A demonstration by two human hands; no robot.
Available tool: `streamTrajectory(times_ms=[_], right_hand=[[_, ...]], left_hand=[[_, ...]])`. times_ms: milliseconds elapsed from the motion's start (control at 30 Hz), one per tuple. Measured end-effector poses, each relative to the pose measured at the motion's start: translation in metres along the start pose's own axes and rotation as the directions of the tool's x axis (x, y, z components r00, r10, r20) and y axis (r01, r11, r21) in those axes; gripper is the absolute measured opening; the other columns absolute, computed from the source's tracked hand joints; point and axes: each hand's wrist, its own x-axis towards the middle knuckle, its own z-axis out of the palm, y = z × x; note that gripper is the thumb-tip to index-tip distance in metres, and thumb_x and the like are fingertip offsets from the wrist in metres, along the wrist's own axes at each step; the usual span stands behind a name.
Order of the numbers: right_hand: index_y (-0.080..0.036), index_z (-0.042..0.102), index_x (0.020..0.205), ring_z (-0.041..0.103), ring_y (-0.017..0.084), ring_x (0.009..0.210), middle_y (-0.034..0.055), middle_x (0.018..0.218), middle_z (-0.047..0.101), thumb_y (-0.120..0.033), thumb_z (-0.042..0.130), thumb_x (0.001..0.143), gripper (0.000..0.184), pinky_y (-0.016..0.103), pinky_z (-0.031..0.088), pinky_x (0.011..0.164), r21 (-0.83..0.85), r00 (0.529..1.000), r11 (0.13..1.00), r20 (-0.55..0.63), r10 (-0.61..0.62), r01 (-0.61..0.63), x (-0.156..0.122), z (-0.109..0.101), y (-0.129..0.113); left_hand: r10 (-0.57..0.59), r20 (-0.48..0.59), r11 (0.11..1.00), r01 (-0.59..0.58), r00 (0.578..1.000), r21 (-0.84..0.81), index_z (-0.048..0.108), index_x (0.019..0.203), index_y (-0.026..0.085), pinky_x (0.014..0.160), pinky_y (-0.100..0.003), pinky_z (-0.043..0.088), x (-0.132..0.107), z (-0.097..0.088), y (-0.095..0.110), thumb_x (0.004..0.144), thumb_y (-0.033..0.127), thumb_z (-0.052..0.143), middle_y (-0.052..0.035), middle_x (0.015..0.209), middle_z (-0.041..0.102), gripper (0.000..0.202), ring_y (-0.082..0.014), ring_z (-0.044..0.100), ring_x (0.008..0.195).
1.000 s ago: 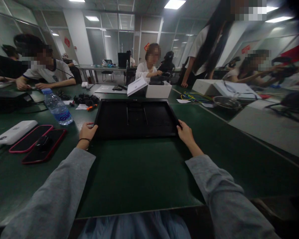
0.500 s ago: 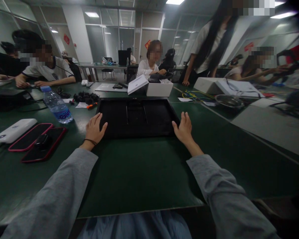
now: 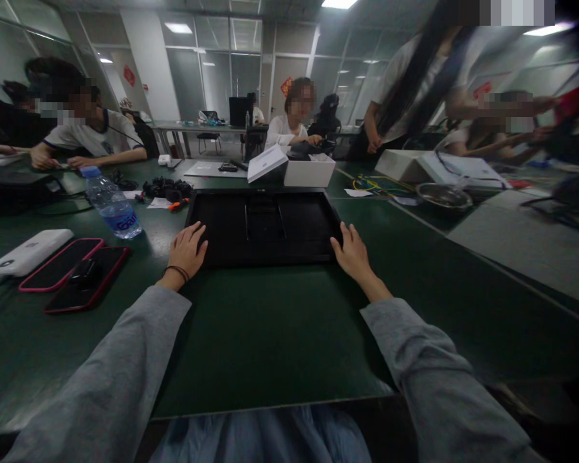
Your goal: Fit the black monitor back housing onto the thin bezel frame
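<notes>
A black rectangular panel point(image 3: 217, 222) with a raised rim lies flat on the green table, tray-like in shape; thin lines mark out a rectangle in its middle. At its left edge rests my left hand point(image 3: 186, 247), open, fingers stretched forward and thumb over the rim. My right hand point(image 3: 353, 255) lies against the right edge, also open, with its thumb tip at the near right corner. Neither hand is closed round the panel. Dark bands circle my left wrist.
To the left stand a tilted-looking water bottle point(image 3: 113, 206), a white device point(image 3: 29, 252) and two phones point(image 3: 60, 265) point(image 3: 103, 283) in red-pink cases. Behind the panel is an opened white box point(image 3: 309, 172). Cables point(image 3: 376, 184) and a metal bowl point(image 3: 444, 196) lie right. Several people surround the tables.
My right hand has moved slightly left, closer against the panel's edge. My left hand has shifted a little with its fingers lower. The standing person at right has moved an arm.
</notes>
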Motion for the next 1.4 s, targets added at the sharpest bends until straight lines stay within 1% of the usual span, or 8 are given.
streamTrajectory(times_ms=[200,333,433,533,767,933,1100,1400], right_hand=[[-0.023,0.020,0.162,0.021,0.036,0.153,0.0162,0.168,0.018,-0.054,0.037,0.098,0.074,0.062,0.026,0.119,0.007,0.981,1.000,-0.192,0.024,-0.023,0.002,-0.006,-0.005],[-0.024,0.010,0.164,0.021,0.034,0.153,0.0160,0.167,0.017,-0.055,0.035,0.099,0.077,0.061,0.027,0.118,0.001,0.971,1.000,-0.240,0.009,-0.009,0.000,-0.007,-0.008],[-0.024,0.014,0.163,0.020,0.035,0.153,0.0154,0.167,0.018,-0.055,0.038,0.098,0.076,0.062,0.023,0.120,-0.033,0.984,0.999,-0.181,-0.001,-0.005,-0.003,-0.003,-0.008],[-0.027,0.020,0.162,0.020,0.035,0.153,0.0125,0.167,0.020,-0.055,0.040,0.097,0.073,0.063,0.019,0.121,-0.061,0.993,0.998,-0.117,-0.015,0.007,-0.005,0.002,-0.007],[-0.026,0.019,0.162,0.019,0.037,0.152,0.0141,0.166,0.019,-0.054,0.039,0.099,0.072,0.063,0.018,0.121,-0.086,0.995,0.996,-0.097,-0.021,0.013,-0.005,-0.003,-0.008],[-0.032,0.014,0.163,0.017,0.035,0.153,0.0104,0.168,0.016,-0.057,0.032,0.100,0.070,0.063,0.019,0.120,-0.155,0.977,0.975,-0.118,-0.178,0.159,-0.011,-0.008,-0.028],[-0.031,0.001,0.164,0.020,0.035,0.151,0.0122,0.167,0.015,-0.066,0.027,0.099,0.078,0.063,0.023,0.118,-0.169,0.944,0.939,-0.089,-0.317,0.300,-0.018,-0.002,-0.048],[-0.034,-0.003,0.164,0.022,0.033,0.151,0.0109,0.166,0.020,-0.073,0.024,0.096,0.082,0.060,0.021,0.120,-0.165,0.953,0.938,0.039,-0.302,0.304,-0.021,0.005,-0.050]], left_hand=[[-0.145,-0.197,0.989,0.142,0.970,-0.031,0.034,0.158,0.018,0.122,-0.053,0.022,0.002,-0.005,-0.003,0.097,0.041,0.039,-0.0135,0.166,0.029,0.066,-0.0326,0.027,0.151],[-0.060,-0.157,0.998,0.056,0.986,-0.026,0.023,0.161,0.016,0.125,-0.053,0.015,0.001,-0.004,-0.001,0.096,0.044,0.040,-0.0148,0.170,0.017,0.073,-0.0322,0.019,0.155],[0.030,-0.042,1.000,-0.030,0.999,0.003,0.020,0.162,0.016,0.125,-0.053,0.012,-0.001,0.001,0.002,0.096,0.045,0.039,-0.0148,0.169,0.019,0.074,-0.0307,0.020,0.155],[0.059,0.024,0.998,-0.060,0.998,0.020,0.017,0.162,0.013,0.125,-0.054,0.013,-0.002,0.004,0.003,0.096,0.047,0.039,-0.0164,0.169,0.019,0.078,-0.0309,0.022,0.155],[0.073,0.034,0.997,-0.075,0.997,0.037,0.017,0.162,0.014,0.125,-0.052,0.015,-0.001,0.006,-0.001,0.097,0.048,0.038,-0.0154,0.169,0.020,0.076,-0.0302,0.023,0.154],[0.076,0.004,0.995,-0.077,0.997,0.060,0.015,0.163,0.017,0.125,-0.057,0.009,-0.003,0.002,0.003,0.096,0.055,0.039,-0.0149,0.169,0.021,0.081,-0.0320,0.026,0.153],[0.113,-0.027,0.992,-0.111,0.993,0.059,0.013,0.164,0.020,0.123,-0.059,0.007,-0.006,-0.010,0.016,0.094,0.063,0.039,-0.0156,0.169,0.021,0.086,-0.0335,0.025,0.153],[0.144,0.116,0.983,-0.156,0.983,0.098,0.013,0.164,0.021,0.122,-0.060,0.015,-0.008,0.005,0.016,0.093,0.069,0.039,-0.0167,0.169,0.020,0.089,-0.0336,0.026,0.152]])
